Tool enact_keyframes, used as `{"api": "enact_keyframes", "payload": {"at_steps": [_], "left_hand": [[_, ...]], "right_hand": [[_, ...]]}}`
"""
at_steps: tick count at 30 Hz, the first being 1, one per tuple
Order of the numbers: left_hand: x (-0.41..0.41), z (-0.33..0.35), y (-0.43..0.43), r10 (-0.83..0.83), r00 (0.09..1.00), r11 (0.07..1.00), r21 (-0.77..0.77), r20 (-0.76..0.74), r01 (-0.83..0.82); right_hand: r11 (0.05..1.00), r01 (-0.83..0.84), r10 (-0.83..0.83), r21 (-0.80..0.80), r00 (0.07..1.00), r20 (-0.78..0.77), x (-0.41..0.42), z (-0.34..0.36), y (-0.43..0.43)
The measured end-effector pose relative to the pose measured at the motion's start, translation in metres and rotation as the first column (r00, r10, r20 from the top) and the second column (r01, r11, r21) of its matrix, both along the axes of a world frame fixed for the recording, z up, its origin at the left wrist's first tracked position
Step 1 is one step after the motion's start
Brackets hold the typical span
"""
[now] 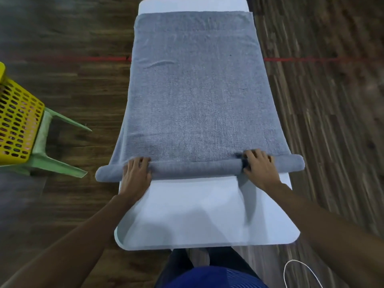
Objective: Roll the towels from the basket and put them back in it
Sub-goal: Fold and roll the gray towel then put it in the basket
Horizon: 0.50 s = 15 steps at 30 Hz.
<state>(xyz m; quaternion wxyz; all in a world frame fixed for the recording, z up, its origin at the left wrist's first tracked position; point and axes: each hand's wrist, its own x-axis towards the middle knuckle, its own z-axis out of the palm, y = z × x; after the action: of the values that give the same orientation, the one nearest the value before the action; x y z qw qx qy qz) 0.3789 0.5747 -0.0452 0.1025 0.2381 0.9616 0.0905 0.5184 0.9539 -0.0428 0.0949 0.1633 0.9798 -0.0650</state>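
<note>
Your left hand point(136, 173) sits on the rolled near edge of the grey terry-cloth towel point(195, 96), toward the roll's left end. Its palm is on top and its fingers are bent over the far side of the roll, gripping the cloth. Your right hand point(259, 167) holds the same roll toward its right end in the same way, with its fingers curled over the top and the tips where the roll meets the flat cloth. This hand is a little blurred, so its thumb cannot be made out.

The towel lies lengthwise along the white rounded-corner table point(207, 215), in the middle of the frame. It is flat from the far end down to your hands, and both ends of the roll overhang the table's sides. The bare tabletop shows below the roll.

At the left edge of the frame the yellow perforated plastic basket point(18, 121) rests on a pale green plastic stool point(44, 161), apart from the table. A red line point(301, 59) crosses the dark wood-plank floor point(72, 80).
</note>
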Motion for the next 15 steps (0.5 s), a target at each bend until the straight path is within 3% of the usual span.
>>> {"api": "enact_keyframes", "payload": {"at_steps": [2, 4, 8, 13, 15], "left_hand": [[0.005, -0.003, 0.001, -0.042, 0.994, 0.999, 0.023, -0.101, 0.044], [0.011, -0.006, -0.001, -0.1, 0.99, 0.995, 0.005, -0.096, 0.101], [0.017, -0.01, -0.004, -0.145, 0.989, 0.984, -0.104, -0.001, 0.144], [0.027, 0.002, -0.006, -0.065, 0.997, 0.998, -0.023, 0.035, 0.066], [0.04, 0.005, -0.014, -0.067, 0.995, 0.998, -0.007, 0.079, 0.068]], "right_hand": [[0.999, -0.018, 0.023, 0.035, 0.991, -0.131, 0.005, -0.005, 0.0], [0.997, -0.068, 0.072, 0.028, 0.985, -0.154, 0.013, -0.008, -0.003], [0.996, -0.086, 0.089, 0.039, 0.994, -0.061, 0.022, -0.011, -0.007], [1.0, -0.021, 0.021, -0.007, 0.999, -0.039, 0.03, -0.002, -0.011], [1.0, -0.023, 0.024, -0.016, 0.999, 0.038, 0.044, 0.0, -0.013]]}}
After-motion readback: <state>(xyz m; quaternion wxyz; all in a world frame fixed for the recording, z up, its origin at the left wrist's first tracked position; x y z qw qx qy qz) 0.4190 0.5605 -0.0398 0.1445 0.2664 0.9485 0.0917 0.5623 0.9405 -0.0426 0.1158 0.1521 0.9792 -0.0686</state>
